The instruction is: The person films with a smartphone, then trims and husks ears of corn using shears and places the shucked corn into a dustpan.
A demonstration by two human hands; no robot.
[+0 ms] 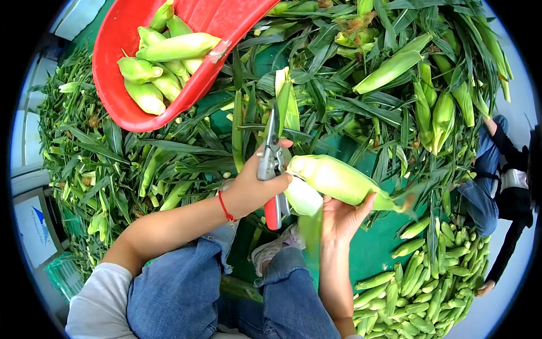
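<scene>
Found left hand (254,189) wrapped around pruning shears (271,160), with thumb close against the butt of an ear of corn (339,178). Observed right hand (342,221) cradling that ear from below, between fingers and thumb, beyond the bent knees (175,291) and over the green floor sheet (367,254). Judged light and firm at the core, with smooth, possibly slippery husk; rated loose husk flap (304,198) near the butt soft and easily torn. Recommend taking hold around the thick middle, clear of the thin silk tip (403,207) and without squeezing hard. Noted more ears (178,48) inside the red basin (105,79).
</scene>
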